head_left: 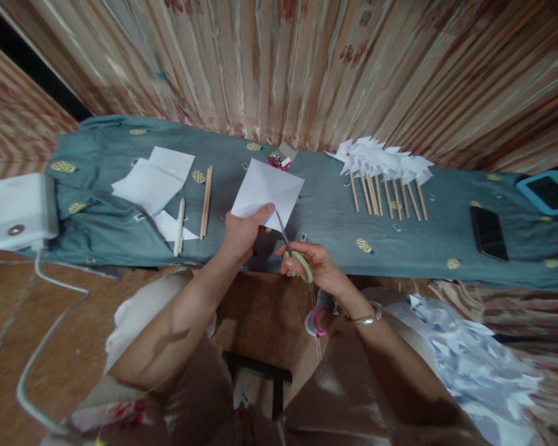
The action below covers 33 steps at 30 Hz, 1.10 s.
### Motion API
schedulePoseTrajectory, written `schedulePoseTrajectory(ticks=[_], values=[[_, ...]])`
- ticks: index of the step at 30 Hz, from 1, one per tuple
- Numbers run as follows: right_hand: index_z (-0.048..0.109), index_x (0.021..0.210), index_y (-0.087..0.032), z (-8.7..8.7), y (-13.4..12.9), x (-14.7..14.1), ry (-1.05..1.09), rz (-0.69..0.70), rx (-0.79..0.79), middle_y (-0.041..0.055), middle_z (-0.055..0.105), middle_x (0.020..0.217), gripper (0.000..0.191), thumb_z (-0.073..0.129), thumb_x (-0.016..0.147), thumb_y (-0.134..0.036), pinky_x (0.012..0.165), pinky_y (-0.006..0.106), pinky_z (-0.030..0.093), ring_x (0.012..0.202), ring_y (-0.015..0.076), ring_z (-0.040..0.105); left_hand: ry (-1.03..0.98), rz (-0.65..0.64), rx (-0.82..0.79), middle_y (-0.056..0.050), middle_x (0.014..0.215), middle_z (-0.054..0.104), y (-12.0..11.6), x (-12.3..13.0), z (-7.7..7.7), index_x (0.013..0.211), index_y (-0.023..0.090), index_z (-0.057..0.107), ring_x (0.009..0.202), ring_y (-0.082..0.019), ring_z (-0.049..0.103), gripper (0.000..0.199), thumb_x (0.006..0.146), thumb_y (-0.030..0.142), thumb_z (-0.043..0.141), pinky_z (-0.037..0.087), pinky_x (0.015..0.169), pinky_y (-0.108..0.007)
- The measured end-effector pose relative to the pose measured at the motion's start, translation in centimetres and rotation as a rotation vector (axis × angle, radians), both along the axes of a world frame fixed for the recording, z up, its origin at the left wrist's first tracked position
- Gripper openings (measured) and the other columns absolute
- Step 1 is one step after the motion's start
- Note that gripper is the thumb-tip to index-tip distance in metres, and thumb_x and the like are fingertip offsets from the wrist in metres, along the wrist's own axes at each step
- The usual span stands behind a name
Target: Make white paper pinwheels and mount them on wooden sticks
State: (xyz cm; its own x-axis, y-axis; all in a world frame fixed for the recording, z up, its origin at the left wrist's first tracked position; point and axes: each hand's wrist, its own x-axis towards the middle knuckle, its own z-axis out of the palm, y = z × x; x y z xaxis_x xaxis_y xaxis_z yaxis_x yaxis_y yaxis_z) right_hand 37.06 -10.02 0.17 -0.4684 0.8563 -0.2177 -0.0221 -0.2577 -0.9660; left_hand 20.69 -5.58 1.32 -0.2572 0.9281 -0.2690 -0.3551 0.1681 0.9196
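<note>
Pinching the white paper square (pixel 283 186) between thumb and fingers, the left hand (pixel 240 235) holds it above the worktop (pixel 325 217), to the right of the loose sticks (pixel 206 201). The right hand (pixel 324 267) has its fingers curled round the handles of the scissors (pixel 302 265), whose blades meet the sheet's near edge — close to the left thumb. A slip there could nick that thumb; the thin sheet, gripped on one side only, could also flex — and send a cut crooked or too deep.
</note>
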Motion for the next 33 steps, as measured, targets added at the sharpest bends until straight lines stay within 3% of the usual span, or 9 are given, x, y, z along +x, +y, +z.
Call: schedulePoseTrajectory(ticks=[9,22,33], values=[[0.071,0.084,-0.019,0.3,0.1,-0.1,-0.001,-0.037,-0.059,-0.0037,0.066,0.06,0.038,0.087,0.061,-0.046,0.051,0.018,0.047,0.054,0.0078,0.059,-0.055,-0.007,-0.001,-0.002,0.074,0.069,0.0,0.1,0.5,0.073,0.014,0.069,0.062,-0.015,0.06,0.029,0.049,0.025,0.079,0.047,0.049,-0.023],[0.07,0.082,-0.019,0.2,0.2,-0.2,0.003,-0.054,-0.149,-0.0053,0.065,0.058,0.04,0.09,0.055,-0.041,0.05,0.018,0.047,0.051,0.007,0.058,-0.045,-0.005,0.007,-0.002,0.074,0.07,0.0,0.0,0.3,0.073,0.015,0.068,0.064,-0.016,0.062,0.029,0.049,0.026,0.081,0.049,0.052,-0.024],[0.07,0.085,-0.019,0.0,0.3,-0.1,-0.02,-0.059,-0.112,-0.0046,0.064,0.059,0.045,0.09,0.055,-0.046,0.052,0.019,0.046,0.053,0.0066,0.057,0.014,-0.043,0.039,-0.003,0.075,0.07,0.1,0.2,-0.8,0.076,0.015,0.069,0.063,-0.016,0.062,0.031,0.051,0.029,0.08,0.05,0.052,-0.025]])
